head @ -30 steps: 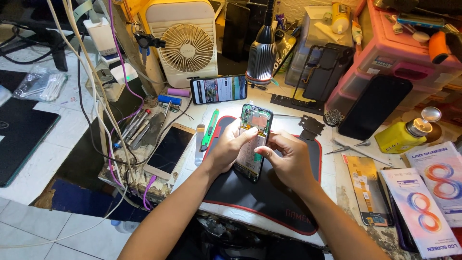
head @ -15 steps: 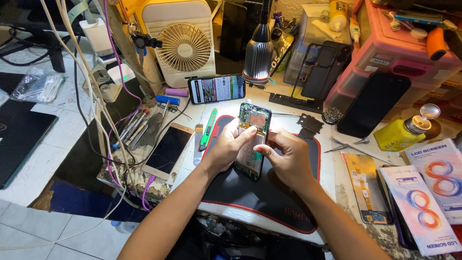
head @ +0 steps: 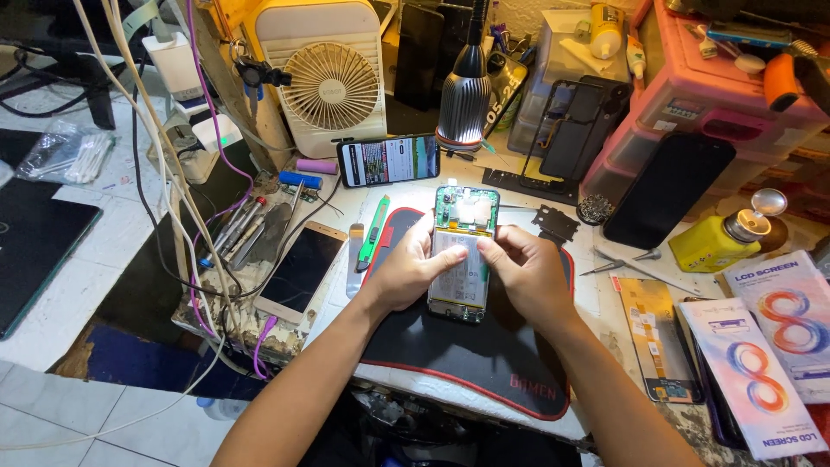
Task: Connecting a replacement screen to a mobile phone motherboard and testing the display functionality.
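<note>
On black mat (head: 484, 363), near edge toward person: opened phone (head: 463, 252) lies flat, back cover off, battery and board exposed. Left hand (head: 413, 270) grips phone's left side, fingers curled, thumb over battery. Right hand (head: 526, 270) closes on right side, thumb and forefinger pinched at upper battery edge. Versus a second ago: hands and phone hardly shifted, thumbs a little closer; work looks paused on same spot. Left of phone: green cutter (head: 373, 232). Beyond phone: lit phone (head: 389, 160), lamp (head: 463, 95), fan (head: 333, 82).
</note>
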